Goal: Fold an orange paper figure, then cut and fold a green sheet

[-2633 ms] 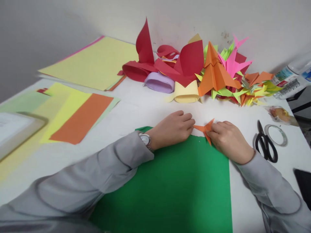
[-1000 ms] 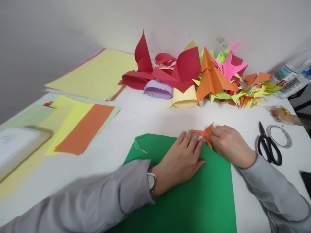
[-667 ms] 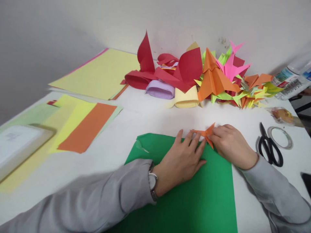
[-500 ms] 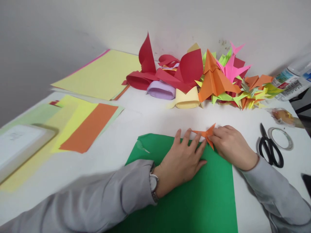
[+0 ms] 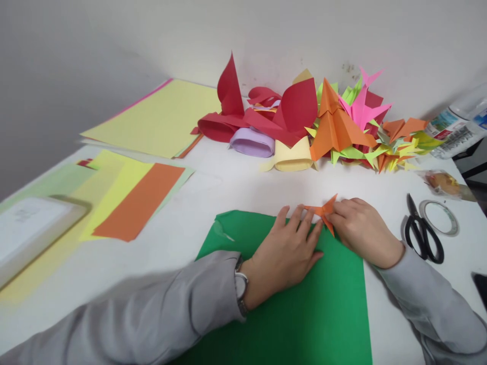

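Observation:
A small folded orange paper figure (image 5: 326, 209) with pointed ends lies at the far edge of a green sheet (image 5: 323, 314). My right hand (image 5: 363, 230) pinches its right side, and the curled fingers hide part of it. My left hand (image 5: 287, 256) lies flat on the green sheet with its fingers spread. Its fingertips reach the sheet's far edge and the orange figure's left point; whether they press on that point I cannot tell. A watch (image 5: 240, 285) is on my left wrist.
Folded paper planes (image 5: 335, 126) and red paper shapes (image 5: 299, 109) are piled by the wall. Black-handled scissors (image 5: 422, 235) and a tape roll (image 5: 439, 218) lie right. Coloured sheets (image 5: 140, 203) and a white box (image 5: 34, 228) are left; a plastic bottle (image 5: 452, 126) lies back right.
My left hand's fingertips have drawn back slightly toward me and to the right along the orange figure. My right hand keeps its pinch in about the same place.

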Tool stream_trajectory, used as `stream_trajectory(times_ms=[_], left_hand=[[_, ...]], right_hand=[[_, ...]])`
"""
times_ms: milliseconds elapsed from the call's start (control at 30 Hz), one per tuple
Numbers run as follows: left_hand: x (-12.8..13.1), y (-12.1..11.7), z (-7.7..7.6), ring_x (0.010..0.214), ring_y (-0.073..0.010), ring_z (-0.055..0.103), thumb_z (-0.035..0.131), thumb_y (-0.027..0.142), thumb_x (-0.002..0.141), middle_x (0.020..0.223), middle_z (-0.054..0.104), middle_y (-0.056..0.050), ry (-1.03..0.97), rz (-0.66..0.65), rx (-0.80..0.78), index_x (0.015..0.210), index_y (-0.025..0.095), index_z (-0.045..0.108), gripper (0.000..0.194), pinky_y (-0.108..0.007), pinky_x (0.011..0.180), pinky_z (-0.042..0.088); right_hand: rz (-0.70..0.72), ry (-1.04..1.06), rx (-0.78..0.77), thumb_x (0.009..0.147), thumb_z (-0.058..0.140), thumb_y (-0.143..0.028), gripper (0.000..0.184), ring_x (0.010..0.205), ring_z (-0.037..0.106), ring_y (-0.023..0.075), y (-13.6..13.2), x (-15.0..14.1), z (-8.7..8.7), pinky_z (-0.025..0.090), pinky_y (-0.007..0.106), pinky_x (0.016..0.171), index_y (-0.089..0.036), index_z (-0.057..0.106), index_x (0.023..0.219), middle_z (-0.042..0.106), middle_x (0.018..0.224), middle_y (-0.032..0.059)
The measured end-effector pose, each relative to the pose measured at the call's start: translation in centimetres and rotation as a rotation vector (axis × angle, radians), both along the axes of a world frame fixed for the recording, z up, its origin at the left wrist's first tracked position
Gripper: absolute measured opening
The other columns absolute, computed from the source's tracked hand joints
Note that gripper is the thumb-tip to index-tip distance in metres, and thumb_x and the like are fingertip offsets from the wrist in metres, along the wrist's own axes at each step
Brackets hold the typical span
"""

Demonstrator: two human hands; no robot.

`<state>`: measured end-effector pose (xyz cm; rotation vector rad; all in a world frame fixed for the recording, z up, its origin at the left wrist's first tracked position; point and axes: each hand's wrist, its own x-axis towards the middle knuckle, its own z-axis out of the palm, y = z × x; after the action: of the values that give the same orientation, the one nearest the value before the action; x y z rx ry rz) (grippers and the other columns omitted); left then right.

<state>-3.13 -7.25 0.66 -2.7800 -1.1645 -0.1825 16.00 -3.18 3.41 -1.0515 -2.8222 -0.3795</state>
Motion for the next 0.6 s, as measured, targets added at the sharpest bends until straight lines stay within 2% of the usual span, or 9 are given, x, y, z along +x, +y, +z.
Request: stream_trajectory(times_ms=[167, 267, 400, 500, 600], left_hand=[[-0.2, 1.0, 0.4, 0.117, -0.0346, 0.048, 0.036, 0.050, 0.094, 0.133, 0.053, -0.021, -0.028, -0.046, -0.062, 0.136, 0.003, 0.045, 0.064, -0.051, 0.096, 0.033], [-0.3, 1.7, 0.6, 0.110, -0.0324, 0.050, 0.039, 0.055, 0.091, 0.127, 0.057, -0.018, -0.059, -0.052, -0.110, 0.137, 0.004, 0.044, 0.069, -0.047, 0.092, 0.034], [-0.1, 2.2, 0.5, 0.099, -0.0308, 0.052, 0.041, 0.062, 0.088, 0.117, 0.061, -0.014, -0.090, -0.047, -0.110, 0.136, 0.008, 0.047, 0.073, -0.045, 0.086, 0.033], [0.0, 2.3, 0.5, 0.096, -0.0299, 0.051, 0.043, 0.063, 0.087, 0.112, 0.062, -0.012, -0.089, -0.049, -0.093, 0.132, 0.009, 0.051, 0.071, -0.045, 0.085, 0.031], [0.1, 2.4, 0.6, 0.094, -0.0291, 0.051, 0.044, 0.063, 0.087, 0.110, 0.061, -0.012, -0.079, -0.052, -0.076, 0.128, 0.010, 0.053, 0.068, -0.044, 0.084, 0.031]], right_hand=[[0.018, 0.060, -0.072, 0.087, 0.055, -0.011, 0.018, 0.068, 0.056, 0.0185, 0.5, 0.5, -0.1, 0.037, 0.032, 0.068, -0.017, 0.068, 0.076, 0.064, 0.073, 0.0045], [0.032, 0.139, -0.141, 0.086, 0.056, -0.012, 0.017, 0.069, 0.057, 0.0181, 1.0, 1.1, -0.4, 0.040, 0.031, 0.070, -0.017, 0.070, 0.078, 0.065, 0.072, 0.0044], [0.056, 0.329, -0.214, 0.084, 0.055, -0.011, 0.016, 0.073, 0.060, 0.0179, 1.6, 1.8, -1.2, 0.045, 0.032, 0.075, -0.018, 0.070, 0.081, 0.067, 0.076, 0.0051], [0.048, 0.501, -0.303, 0.081, 0.057, -0.012, 0.012, 0.069, 0.060, 0.0164, 1.9, 2.2, -1.6, 0.048, 0.030, 0.070, -0.018, 0.068, 0.081, 0.066, 0.073, 0.0037], [0.049, 0.576, -0.377, 0.077, 0.059, -0.011, 0.009, 0.072, 0.061, 0.0172, 2.2, 2.6, -1.7, 0.049, 0.030, 0.069, -0.018, 0.066, 0.078, 0.066, 0.077, 0.0052]])
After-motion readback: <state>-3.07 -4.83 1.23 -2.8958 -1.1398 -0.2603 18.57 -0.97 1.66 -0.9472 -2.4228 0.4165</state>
